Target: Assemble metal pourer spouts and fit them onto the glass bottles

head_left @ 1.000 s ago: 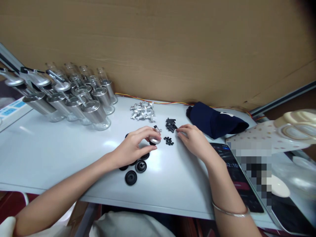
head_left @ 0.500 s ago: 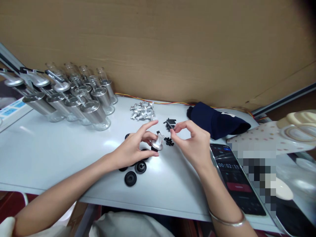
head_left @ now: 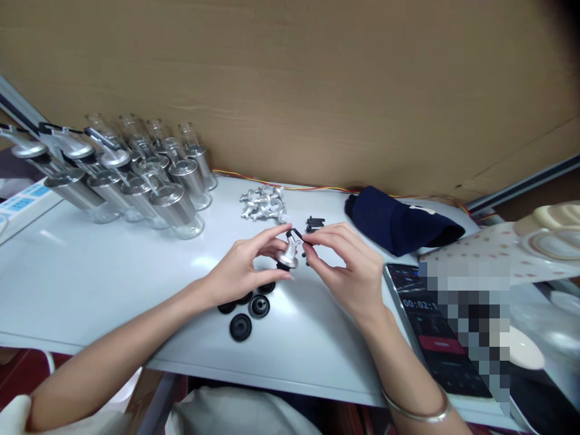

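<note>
My left hand [head_left: 258,260] is closed around a silver pourer spout [head_left: 287,256] with a black base, its nozzle pointing up. Between thumb and index finger, my right hand [head_left: 342,266] pinches a thin black lever [head_left: 296,233]. The lever's far end touches the tip of the spout, though I cannot tell whether it is fastened there. Below the left hand lie several round black caps [head_left: 240,327]. A heap of silver spout parts [head_left: 263,203] sits behind the hands. Small black levers [head_left: 315,222] lie just beyond the right hand, which partly covers them.
Several glass bottles with metal sleeves [head_left: 176,206] stand at the left back, some with pourers on top. At the right are a navy cloth cap [head_left: 385,220], a phone showing a timer [head_left: 430,320] and a dotted white container [head_left: 471,251]. Cables [head_left: 254,179] run along the cardboard back wall [head_left: 290,90].
My right hand has moved slightly left, bringing the black lever from above the table to the spout's tip. My left hand holds the spout nearly where it was.
</note>
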A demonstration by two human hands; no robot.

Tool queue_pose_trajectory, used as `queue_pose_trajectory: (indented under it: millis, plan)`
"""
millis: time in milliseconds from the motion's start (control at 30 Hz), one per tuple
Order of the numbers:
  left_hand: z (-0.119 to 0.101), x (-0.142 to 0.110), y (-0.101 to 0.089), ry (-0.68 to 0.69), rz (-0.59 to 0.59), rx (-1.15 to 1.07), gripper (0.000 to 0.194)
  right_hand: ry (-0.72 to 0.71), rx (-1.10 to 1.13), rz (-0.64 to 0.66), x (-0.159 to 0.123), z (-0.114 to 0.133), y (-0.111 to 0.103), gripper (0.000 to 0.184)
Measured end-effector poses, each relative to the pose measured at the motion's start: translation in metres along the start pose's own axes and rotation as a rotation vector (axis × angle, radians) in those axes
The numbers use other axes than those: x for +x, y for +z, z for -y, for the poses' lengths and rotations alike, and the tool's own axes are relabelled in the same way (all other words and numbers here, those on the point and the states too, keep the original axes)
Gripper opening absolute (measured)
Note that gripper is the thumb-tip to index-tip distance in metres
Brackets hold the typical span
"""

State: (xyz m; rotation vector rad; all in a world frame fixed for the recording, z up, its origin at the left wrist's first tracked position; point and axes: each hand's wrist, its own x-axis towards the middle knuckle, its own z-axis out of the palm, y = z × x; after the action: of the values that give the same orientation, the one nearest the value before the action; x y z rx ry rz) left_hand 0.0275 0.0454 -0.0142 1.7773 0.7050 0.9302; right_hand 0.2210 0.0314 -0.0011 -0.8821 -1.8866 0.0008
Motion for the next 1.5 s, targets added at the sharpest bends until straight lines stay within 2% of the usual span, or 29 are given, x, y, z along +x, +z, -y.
queue_pose_trajectory:
  millis: [400, 633, 833, 967, 1167, 1333, 1400, 1500]
  plan:
    - [0.0021, 0.0003, -0.0017, 0.055, -0.056, -0.032, 0.066, 0.015, 0.034, 0.028, -0.0013, 0.0015, -0.0004, 0.014]
    - [-0.0005, -0.0007, -0.0033, 0.027, -0.114, -0.089, 0.061, 0.022, 0.121, 0.111, -0.0018, 0.0018, -0.0004, 0.044]
    - [-0.0001, -0.0022, -0.0012, 0.049, -0.111, -0.050, 0.064, 0.139, 0.214, 0.164, -0.0046, 0.0011, -0.0007, 0.043]
    - [0.0023, -0.0039, 0.0009, 0.062, -0.087, -0.058, 0.065, 0.107, 0.208, 0.169, -0.0047, -0.0012, -0.0034, 0.041]
    - [0.0054, -0.0052, 0.0021, 0.028, -0.084, -0.070, 0.062, 0.058, 0.177, 0.165, -0.0053, -0.0025, -0.0057, 0.024]
    - [0.0007, -0.0023, 0.0022, -0.015, -0.110, -0.070, 0.061, 0.213, 0.239, 0.176, -0.0060, -0.0005, -0.0043, 0.016]
    - [-0.0018, -0.0013, 0.0020, 0.001, -0.131, -0.047, 0.061, 0.319, 0.301, 0.177, -0.0062, 0.0005, -0.0025, 0.022]
    - [-0.0038, -0.0008, 0.0026, 0.108, -0.143, 0.059, 0.058, 0.460, 0.524, 0.205, -0.0067, 0.0025, 0.0013, 0.040]
